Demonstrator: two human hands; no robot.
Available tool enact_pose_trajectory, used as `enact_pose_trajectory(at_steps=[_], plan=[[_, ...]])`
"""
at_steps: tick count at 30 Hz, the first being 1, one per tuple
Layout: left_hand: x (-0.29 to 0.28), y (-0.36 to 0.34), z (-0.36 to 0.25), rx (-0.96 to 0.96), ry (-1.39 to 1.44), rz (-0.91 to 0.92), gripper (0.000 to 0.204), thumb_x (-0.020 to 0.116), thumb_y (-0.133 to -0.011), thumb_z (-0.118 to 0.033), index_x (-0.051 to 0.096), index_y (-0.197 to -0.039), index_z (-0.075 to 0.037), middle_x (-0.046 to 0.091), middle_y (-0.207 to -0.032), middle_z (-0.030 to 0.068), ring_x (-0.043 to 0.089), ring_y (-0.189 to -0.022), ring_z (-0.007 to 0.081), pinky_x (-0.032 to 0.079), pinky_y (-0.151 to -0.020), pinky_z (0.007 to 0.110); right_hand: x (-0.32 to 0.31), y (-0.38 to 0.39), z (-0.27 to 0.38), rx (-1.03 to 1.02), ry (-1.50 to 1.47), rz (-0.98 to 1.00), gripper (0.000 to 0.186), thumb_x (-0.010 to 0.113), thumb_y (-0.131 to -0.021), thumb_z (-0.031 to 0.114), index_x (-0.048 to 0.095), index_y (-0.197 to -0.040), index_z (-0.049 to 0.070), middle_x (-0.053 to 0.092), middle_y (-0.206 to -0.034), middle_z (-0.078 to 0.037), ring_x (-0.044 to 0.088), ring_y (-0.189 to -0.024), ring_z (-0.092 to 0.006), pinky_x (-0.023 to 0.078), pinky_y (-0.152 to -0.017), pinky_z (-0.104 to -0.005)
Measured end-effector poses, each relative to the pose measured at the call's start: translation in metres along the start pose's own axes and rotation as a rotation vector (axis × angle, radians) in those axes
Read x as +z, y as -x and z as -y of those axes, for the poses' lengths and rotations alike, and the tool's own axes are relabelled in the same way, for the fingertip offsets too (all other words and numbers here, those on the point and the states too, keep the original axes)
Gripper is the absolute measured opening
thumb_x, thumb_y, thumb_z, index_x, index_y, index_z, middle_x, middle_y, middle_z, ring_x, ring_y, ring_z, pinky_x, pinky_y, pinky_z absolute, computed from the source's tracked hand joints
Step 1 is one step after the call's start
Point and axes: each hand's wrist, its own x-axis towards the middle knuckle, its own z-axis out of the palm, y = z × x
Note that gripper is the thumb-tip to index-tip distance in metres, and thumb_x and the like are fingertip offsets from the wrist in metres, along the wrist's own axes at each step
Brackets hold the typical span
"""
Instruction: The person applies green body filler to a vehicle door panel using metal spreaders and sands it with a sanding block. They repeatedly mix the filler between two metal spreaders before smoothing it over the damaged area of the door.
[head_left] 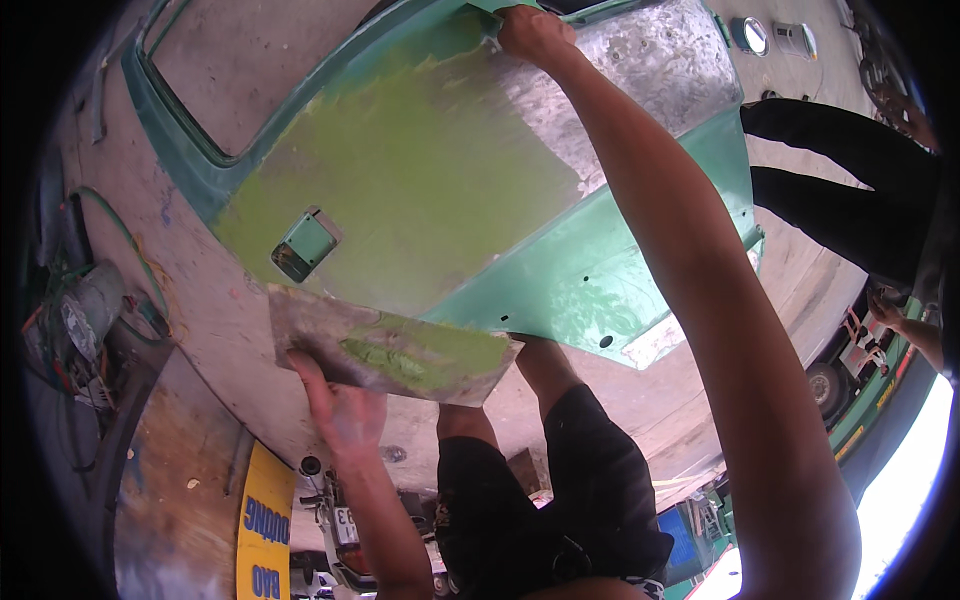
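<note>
In front of me lies a teal vehicle door (570, 265), its window frame at the upper left. Yellow-green filler putty (400, 190) covers much of its face. Beside that, a sanded bare-metal patch (650, 65) shows grey. My left hand (345, 405) grips a flat mixing board (310, 325), thumb on top, at the door's near edge. A mound of green putty (395, 355) is smeared over the board. My right hand (537, 35) reaches across to the door's far edge, fingers closed by a flat green piece; what they hold is partly cut off.
A handle recess (307, 243) opens in the door's left part. At right stands another person in dark trousers (840, 200). Two round tins (750, 36) sit on the floor at upper right. A power tool (90, 310) with a green hose lies left, near a yellow sign (265, 520).
</note>
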Motion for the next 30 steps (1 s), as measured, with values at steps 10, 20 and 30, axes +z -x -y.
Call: enact_pose_trajectory(at_steps=[10,20,30], plan=[[0.011,0.009,-0.02,0.099,-0.098,-0.202,0.07,0.044,-0.099,-0.059,0.03,-0.152,-0.016,0.037,-0.151,0.0024,0.036,-0.136,0.0214,0.026,-0.116,0.042,-0.163,0.074,0.016,-0.068,-0.713,0.586,0.058,0.053,-0.08,0.005,0.062,-0.131,0.032,0.059,-0.126,-0.001,0.053,-0.12,-0.0251,0.043,-0.105,-0.0411],[0.0,0.015,-0.016,0.042,-0.016,-0.117,0.066,0.045,-0.099,-0.057,0.038,-0.148,-0.012,0.045,-0.147,0.0016,0.041,-0.132,0.0203,0.027,-0.115,0.039,-0.165,0.256,-0.089,-0.727,-0.648,0.542,0.056,0.065,-0.079,0.016,0.059,-0.131,0.033,0.054,-0.125,0.004,0.047,-0.126,-0.0184,0.037,-0.11,-0.0397],[-0.018,0.024,-0.002,-0.068,-0.041,-0.123,0.068,0.041,-0.099,-0.061,0.038,-0.148,-0.013,0.047,-0.145,0.0004,0.044,-0.131,0.0206,0.03,-0.113,0.04,-0.136,0.033,-0.028,-0.219,-0.688,0.234,0.055,0.057,-0.079,0.0,0.064,-0.127,0.025,0.061,-0.122,0.0,0.057,-0.115,-0.023,0.047,-0.1,-0.0401]])
